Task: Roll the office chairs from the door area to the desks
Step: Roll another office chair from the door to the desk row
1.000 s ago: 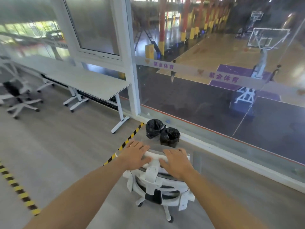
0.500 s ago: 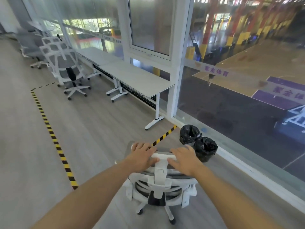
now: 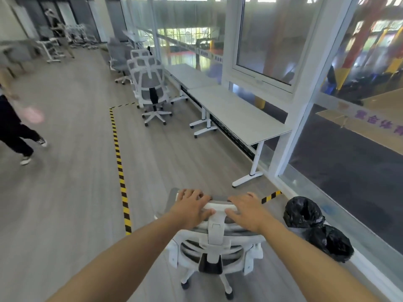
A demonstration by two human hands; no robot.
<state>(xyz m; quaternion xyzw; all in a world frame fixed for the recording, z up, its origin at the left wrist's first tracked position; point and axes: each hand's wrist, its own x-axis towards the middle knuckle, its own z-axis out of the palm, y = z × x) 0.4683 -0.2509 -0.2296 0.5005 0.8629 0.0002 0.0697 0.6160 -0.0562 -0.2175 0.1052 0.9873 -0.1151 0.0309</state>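
One chair (image 3: 216, 236), white plastic frame with grey mesh, stands low in view on the wood-grain floor (image 3: 65, 192). Its back is toward the person and its seat faces ahead. Its curved headrest (image 3: 220, 207) runs left to right. The left grip (image 3: 192, 209) and right grip (image 3: 246, 212) both curl over that headrest, holding it. Ahead, two flat grey surfaces (image 3: 237, 114) on white legs line the glass (image 3: 349, 171). Two crumpled black bags (image 3: 303, 212) sit just right of the chair. One yellow-black tape (image 3: 118, 162) line runs beside it.
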